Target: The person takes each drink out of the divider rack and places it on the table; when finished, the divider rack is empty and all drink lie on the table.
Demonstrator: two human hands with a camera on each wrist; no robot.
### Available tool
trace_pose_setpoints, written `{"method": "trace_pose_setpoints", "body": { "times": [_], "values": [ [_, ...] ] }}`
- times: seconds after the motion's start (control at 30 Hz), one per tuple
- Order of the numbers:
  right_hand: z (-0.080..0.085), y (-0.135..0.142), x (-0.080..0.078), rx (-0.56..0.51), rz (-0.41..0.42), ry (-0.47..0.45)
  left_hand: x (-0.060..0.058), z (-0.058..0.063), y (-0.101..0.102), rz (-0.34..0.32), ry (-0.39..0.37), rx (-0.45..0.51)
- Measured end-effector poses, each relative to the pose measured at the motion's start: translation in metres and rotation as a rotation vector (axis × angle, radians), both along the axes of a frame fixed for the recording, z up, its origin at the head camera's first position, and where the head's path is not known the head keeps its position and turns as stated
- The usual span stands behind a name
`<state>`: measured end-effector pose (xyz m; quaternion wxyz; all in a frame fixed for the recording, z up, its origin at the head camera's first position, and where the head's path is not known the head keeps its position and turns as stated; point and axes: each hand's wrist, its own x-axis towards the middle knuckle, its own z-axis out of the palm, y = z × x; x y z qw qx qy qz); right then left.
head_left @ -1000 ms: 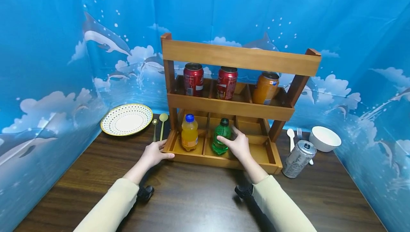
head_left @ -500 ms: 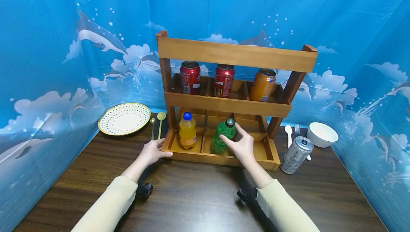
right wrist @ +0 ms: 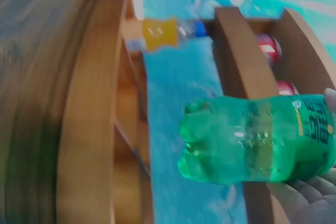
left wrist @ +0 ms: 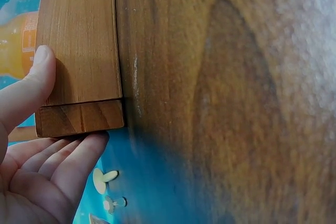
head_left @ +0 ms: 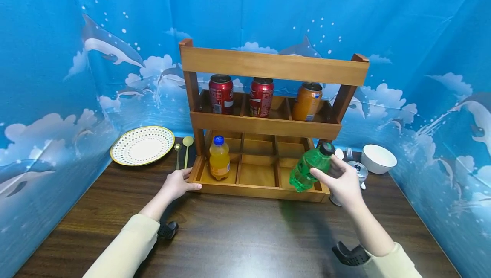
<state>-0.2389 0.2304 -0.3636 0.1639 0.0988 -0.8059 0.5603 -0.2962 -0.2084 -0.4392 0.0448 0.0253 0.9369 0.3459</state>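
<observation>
My right hand (head_left: 345, 183) grips a green soda bottle (head_left: 311, 168) with a black cap. The bottle is tilted, raised in front of the wooden rack's lower right compartment. In the right wrist view the green bottle (right wrist: 252, 140) lies across the picture, fingers and thumb around its upper part. My left hand (head_left: 177, 184) holds the lower left front corner of the two-tier wooden rack (head_left: 261, 192). The left wrist view has the thumb on the rack's front board (left wrist: 81, 51) and the fingers against its side. An orange drink bottle (head_left: 220, 160) with a blue cap stands in the lower left compartment.
Two red cans (head_left: 221, 94) and an orange can (head_left: 307, 102) stand on the upper tier. A patterned plate (head_left: 142, 146) and two gold spoons (head_left: 187, 142) lie left. At right are a white bowl (head_left: 378, 159), a fork (head_left: 349, 153), a white spoon and a partly hidden silver can (head_left: 358, 169).
My right hand has lifted the green bottle from the lower middle compartment and carried it right, tilting it. The left hand has stayed on the rack corner. The head view has shifted slightly.
</observation>
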Motion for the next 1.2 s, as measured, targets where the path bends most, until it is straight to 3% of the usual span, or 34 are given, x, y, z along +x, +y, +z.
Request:
{"method": "trace_pose_setpoints", "body": {
  "times": [0.17,0.2,0.43,0.6,0.83,1.03,1.2],
  "values": [
    [0.006,0.045,0.024,0.135,-0.155,-0.021,0.000,0.000,-0.001,-0.002,0.002,-0.007],
    [0.021,0.045,0.039,0.204,-0.238,-0.066,0.000,0.000,-0.002,-0.005,0.006,-0.010],
    [0.015,0.099,0.063,0.264,-0.417,-0.146,-0.004,0.004,-0.004,-0.021,-0.006,0.001],
    [0.004,0.121,0.057,0.303,-0.457,-0.216,-0.003,0.005,-0.008,-0.020,0.000,-0.022],
    [-0.023,0.145,0.039,0.358,-0.481,-0.342,-0.003,0.001,-0.001,-0.045,0.010,-0.025],
    [-0.044,0.153,0.024,0.313,-0.464,-0.406,-0.002,0.002,0.001,-0.032,-0.005,-0.031],
    [-0.050,0.153,0.016,0.257,-0.431,-0.416,-0.004,0.002,-0.001,-0.036,0.004,-0.045]
  ]
}}
